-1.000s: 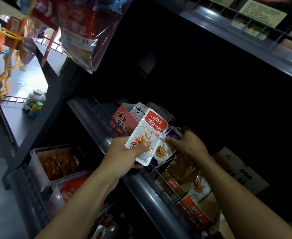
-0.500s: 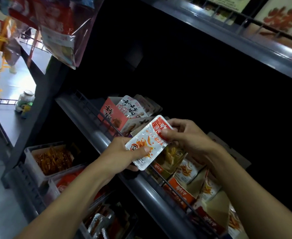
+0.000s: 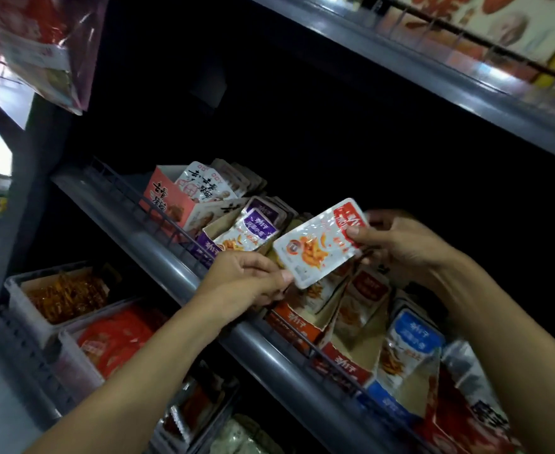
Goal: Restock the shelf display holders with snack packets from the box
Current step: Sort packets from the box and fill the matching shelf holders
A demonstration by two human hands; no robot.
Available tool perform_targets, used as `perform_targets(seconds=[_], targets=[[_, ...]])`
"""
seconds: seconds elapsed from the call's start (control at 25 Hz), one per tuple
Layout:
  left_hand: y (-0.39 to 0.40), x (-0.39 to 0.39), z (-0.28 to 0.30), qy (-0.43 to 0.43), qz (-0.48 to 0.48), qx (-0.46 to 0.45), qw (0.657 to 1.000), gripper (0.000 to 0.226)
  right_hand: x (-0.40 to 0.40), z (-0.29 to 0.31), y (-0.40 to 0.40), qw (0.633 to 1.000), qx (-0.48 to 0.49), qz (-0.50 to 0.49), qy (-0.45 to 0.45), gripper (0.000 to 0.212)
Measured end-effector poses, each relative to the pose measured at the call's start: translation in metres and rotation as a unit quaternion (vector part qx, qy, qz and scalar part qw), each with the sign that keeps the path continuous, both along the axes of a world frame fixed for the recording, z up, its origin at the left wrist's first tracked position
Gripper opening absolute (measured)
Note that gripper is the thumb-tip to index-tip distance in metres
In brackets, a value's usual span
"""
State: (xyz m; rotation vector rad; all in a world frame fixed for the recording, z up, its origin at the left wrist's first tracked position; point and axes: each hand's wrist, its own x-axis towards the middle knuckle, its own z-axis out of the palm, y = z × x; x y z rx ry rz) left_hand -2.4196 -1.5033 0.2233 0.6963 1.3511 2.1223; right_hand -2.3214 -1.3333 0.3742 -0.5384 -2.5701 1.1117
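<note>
My left hand [image 3: 246, 280] pinches the lower corner of a red-and-white snack packet [image 3: 318, 244] while my right hand [image 3: 397, 240] pinches its red top edge, holding it tilted above the red display holder [image 3: 294, 322] on the grey shelf [image 3: 263, 352]. A purple holder [image 3: 209, 249] stands just left, a blue one [image 3: 387, 401] to the right.
</note>
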Motion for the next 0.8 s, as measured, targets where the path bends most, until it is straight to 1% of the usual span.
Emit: perform_targets(seconds=[0.04,0.08,0.16,0.24,0.36,0.4,0.44,0.48,0.56,0.72,0.8], targets=[[0.004,0.004,0.000,0.071,0.048,-0.046,0.995,0.011,0.012,0.007,0.009,0.999,0.027,-0.026,0.012,0.034],[0.008,0.009,0.000,0.151,0.082,-0.080,0.982,0.011,0.024,0.012,0.017,0.997,0.053,-0.046,0.012,0.035],[0.014,0.023,0.004,0.290,0.094,-0.112,0.946,0.011,0.048,0.021,0.032,0.990,0.111,-0.082,-0.023,0.029],[0.023,0.039,0.006,0.393,0.086,-0.143,0.904,0.019,0.065,0.024,0.043,0.974,0.177,-0.117,-0.076,0.018],[0.039,0.055,0.004,0.514,0.087,-0.223,0.823,0.033,0.074,0.018,0.053,0.957,0.224,-0.138,-0.122,0.009],[0.043,0.058,0.004,0.536,0.086,-0.248,0.803,0.034,0.074,0.015,0.055,0.953,0.233,-0.140,-0.131,0.009],[0.047,0.061,0.004,0.546,0.086,-0.264,0.791,0.033,0.071,0.013,0.057,0.950,0.243,-0.140,-0.138,0.010],[0.048,0.062,0.005,0.548,0.087,-0.271,0.786,0.030,0.068,0.010,0.059,0.946,0.254,-0.139,-0.145,0.011],[0.049,0.065,0.007,0.547,0.087,-0.268,0.789,0.028,0.060,0.006,0.062,0.935,0.284,-0.135,-0.162,0.014],[0.048,0.065,0.008,0.539,0.069,-0.252,0.801,0.025,0.044,-0.008,0.071,0.905,0.334,-0.101,-0.244,0.007],[0.049,0.064,0.006,0.535,0.067,-0.247,0.805,0.024,0.038,-0.016,0.077,0.895,0.351,-0.097,-0.258,0.010]])
